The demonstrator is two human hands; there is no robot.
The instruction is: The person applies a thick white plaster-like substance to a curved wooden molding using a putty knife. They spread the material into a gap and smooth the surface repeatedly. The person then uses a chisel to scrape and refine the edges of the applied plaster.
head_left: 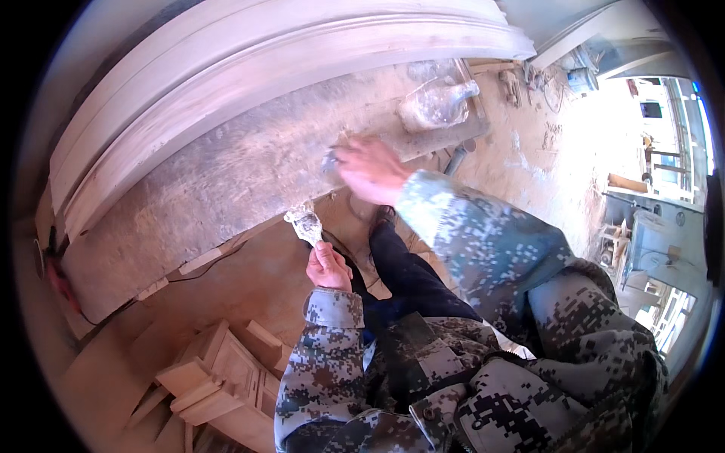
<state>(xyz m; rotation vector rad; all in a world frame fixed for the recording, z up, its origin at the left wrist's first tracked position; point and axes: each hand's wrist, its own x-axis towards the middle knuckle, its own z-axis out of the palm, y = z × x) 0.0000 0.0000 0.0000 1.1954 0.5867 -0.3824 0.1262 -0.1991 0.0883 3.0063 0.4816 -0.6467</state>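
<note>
My left hand [330, 266] is closed round the handle of a putty knife [306, 225], whose blade carries a lump of pale putty near the bench's front edge. Further up and to the right, my right hand [370, 167] reaches over the dusty workbench [219, 174]. It is smeared by motion, its fingers closed on a small grey, flat-looking thing [330, 160] whose kind I cannot make out. To the right of that hand, a whitish-smeared plastic jug [438, 103] lies on its side on the bench top.
Long pale wooden mouldings [302, 57] run along the bench's far side. A red-handled tool [60, 285] with a cord is at the left end. Wooden cabinet pieces [226, 381] stand on the floor at lower left. A grey pipe [459, 156] pokes out below the jug.
</note>
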